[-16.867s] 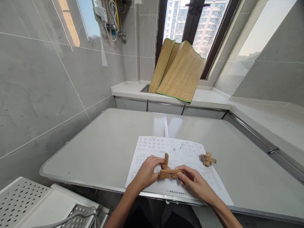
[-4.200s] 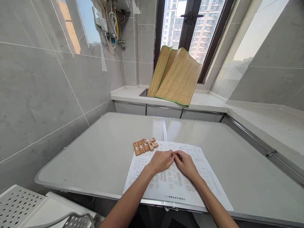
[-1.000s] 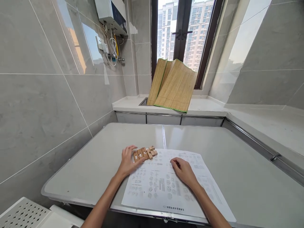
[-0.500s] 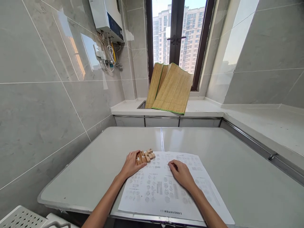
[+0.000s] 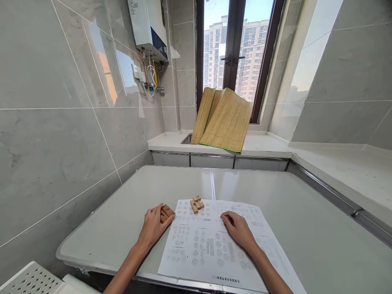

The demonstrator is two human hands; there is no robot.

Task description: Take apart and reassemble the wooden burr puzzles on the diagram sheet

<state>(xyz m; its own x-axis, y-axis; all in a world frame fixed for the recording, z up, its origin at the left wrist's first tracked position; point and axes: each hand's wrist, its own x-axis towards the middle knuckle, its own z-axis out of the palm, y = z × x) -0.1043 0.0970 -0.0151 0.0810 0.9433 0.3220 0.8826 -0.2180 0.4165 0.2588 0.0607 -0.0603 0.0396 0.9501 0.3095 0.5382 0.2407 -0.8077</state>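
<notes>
My left hand (image 5: 153, 226) curls around a few notched wooden puzzle pieces (image 5: 167, 211) at the left edge of the printed sheet, thumb on the near side and fingers on the far side. Apart from it, a small cluster of interlocking wooden blocks (image 5: 197, 204) lies on the sheet's far left part. The large white instruction sheet (image 5: 214, 261) carries rows of small diagrams and text. My right hand (image 5: 237, 228) rests on the sheet, fingers loosely curled in, with nothing visible in them.
A pale table (image 5: 116, 228) with a centre seam bears everything. Behind it, a folded straw mat (image 5: 228, 120) leans at the window above a white ledge (image 5: 260, 143). A perforated white plastic seat (image 5: 30, 279) stands at lower left. A water heater (image 5: 148, 30) hangs on the wall.
My left hand has slid left with some wooden pieces, parting them from the cluster that stays on the sheet. My right hand stays in place on the paper. The view has shifted slightly.
</notes>
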